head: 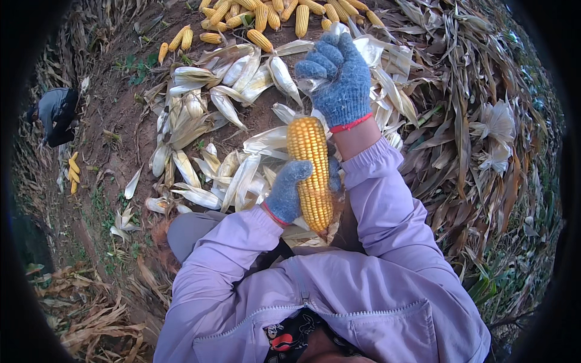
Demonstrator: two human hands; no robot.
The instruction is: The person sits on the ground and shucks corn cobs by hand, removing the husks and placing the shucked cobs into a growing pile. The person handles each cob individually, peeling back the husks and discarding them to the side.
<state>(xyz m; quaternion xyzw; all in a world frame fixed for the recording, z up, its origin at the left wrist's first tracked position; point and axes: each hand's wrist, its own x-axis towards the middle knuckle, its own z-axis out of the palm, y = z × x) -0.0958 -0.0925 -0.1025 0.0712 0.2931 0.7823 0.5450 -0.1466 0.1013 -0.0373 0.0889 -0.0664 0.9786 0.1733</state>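
Observation:
A bare yellow ear of corn (309,172) stands nearly upright in front of my chest, its kernels fully exposed. My left hand (288,188), in a blue-grey knit glove with a red cuff edge, is wrapped around its middle. The thumb lies across the near side and fingertips show on the far side. Above and to the right of the ear, my right hand (340,77) is raised in a matching glove, its fingers curled. Pale corn husk (311,85) shows at its palm and appears gripped there. Fine corn silk clings to both gloves.
Unhusked ears and loose husks (240,77) lie on the soil before me. Beyond is a heap of bare yellow ears (302,20). Dry stalks and leaves (445,149) are piled on the right. At far left, another person (56,115) bends near several bare ears (73,172).

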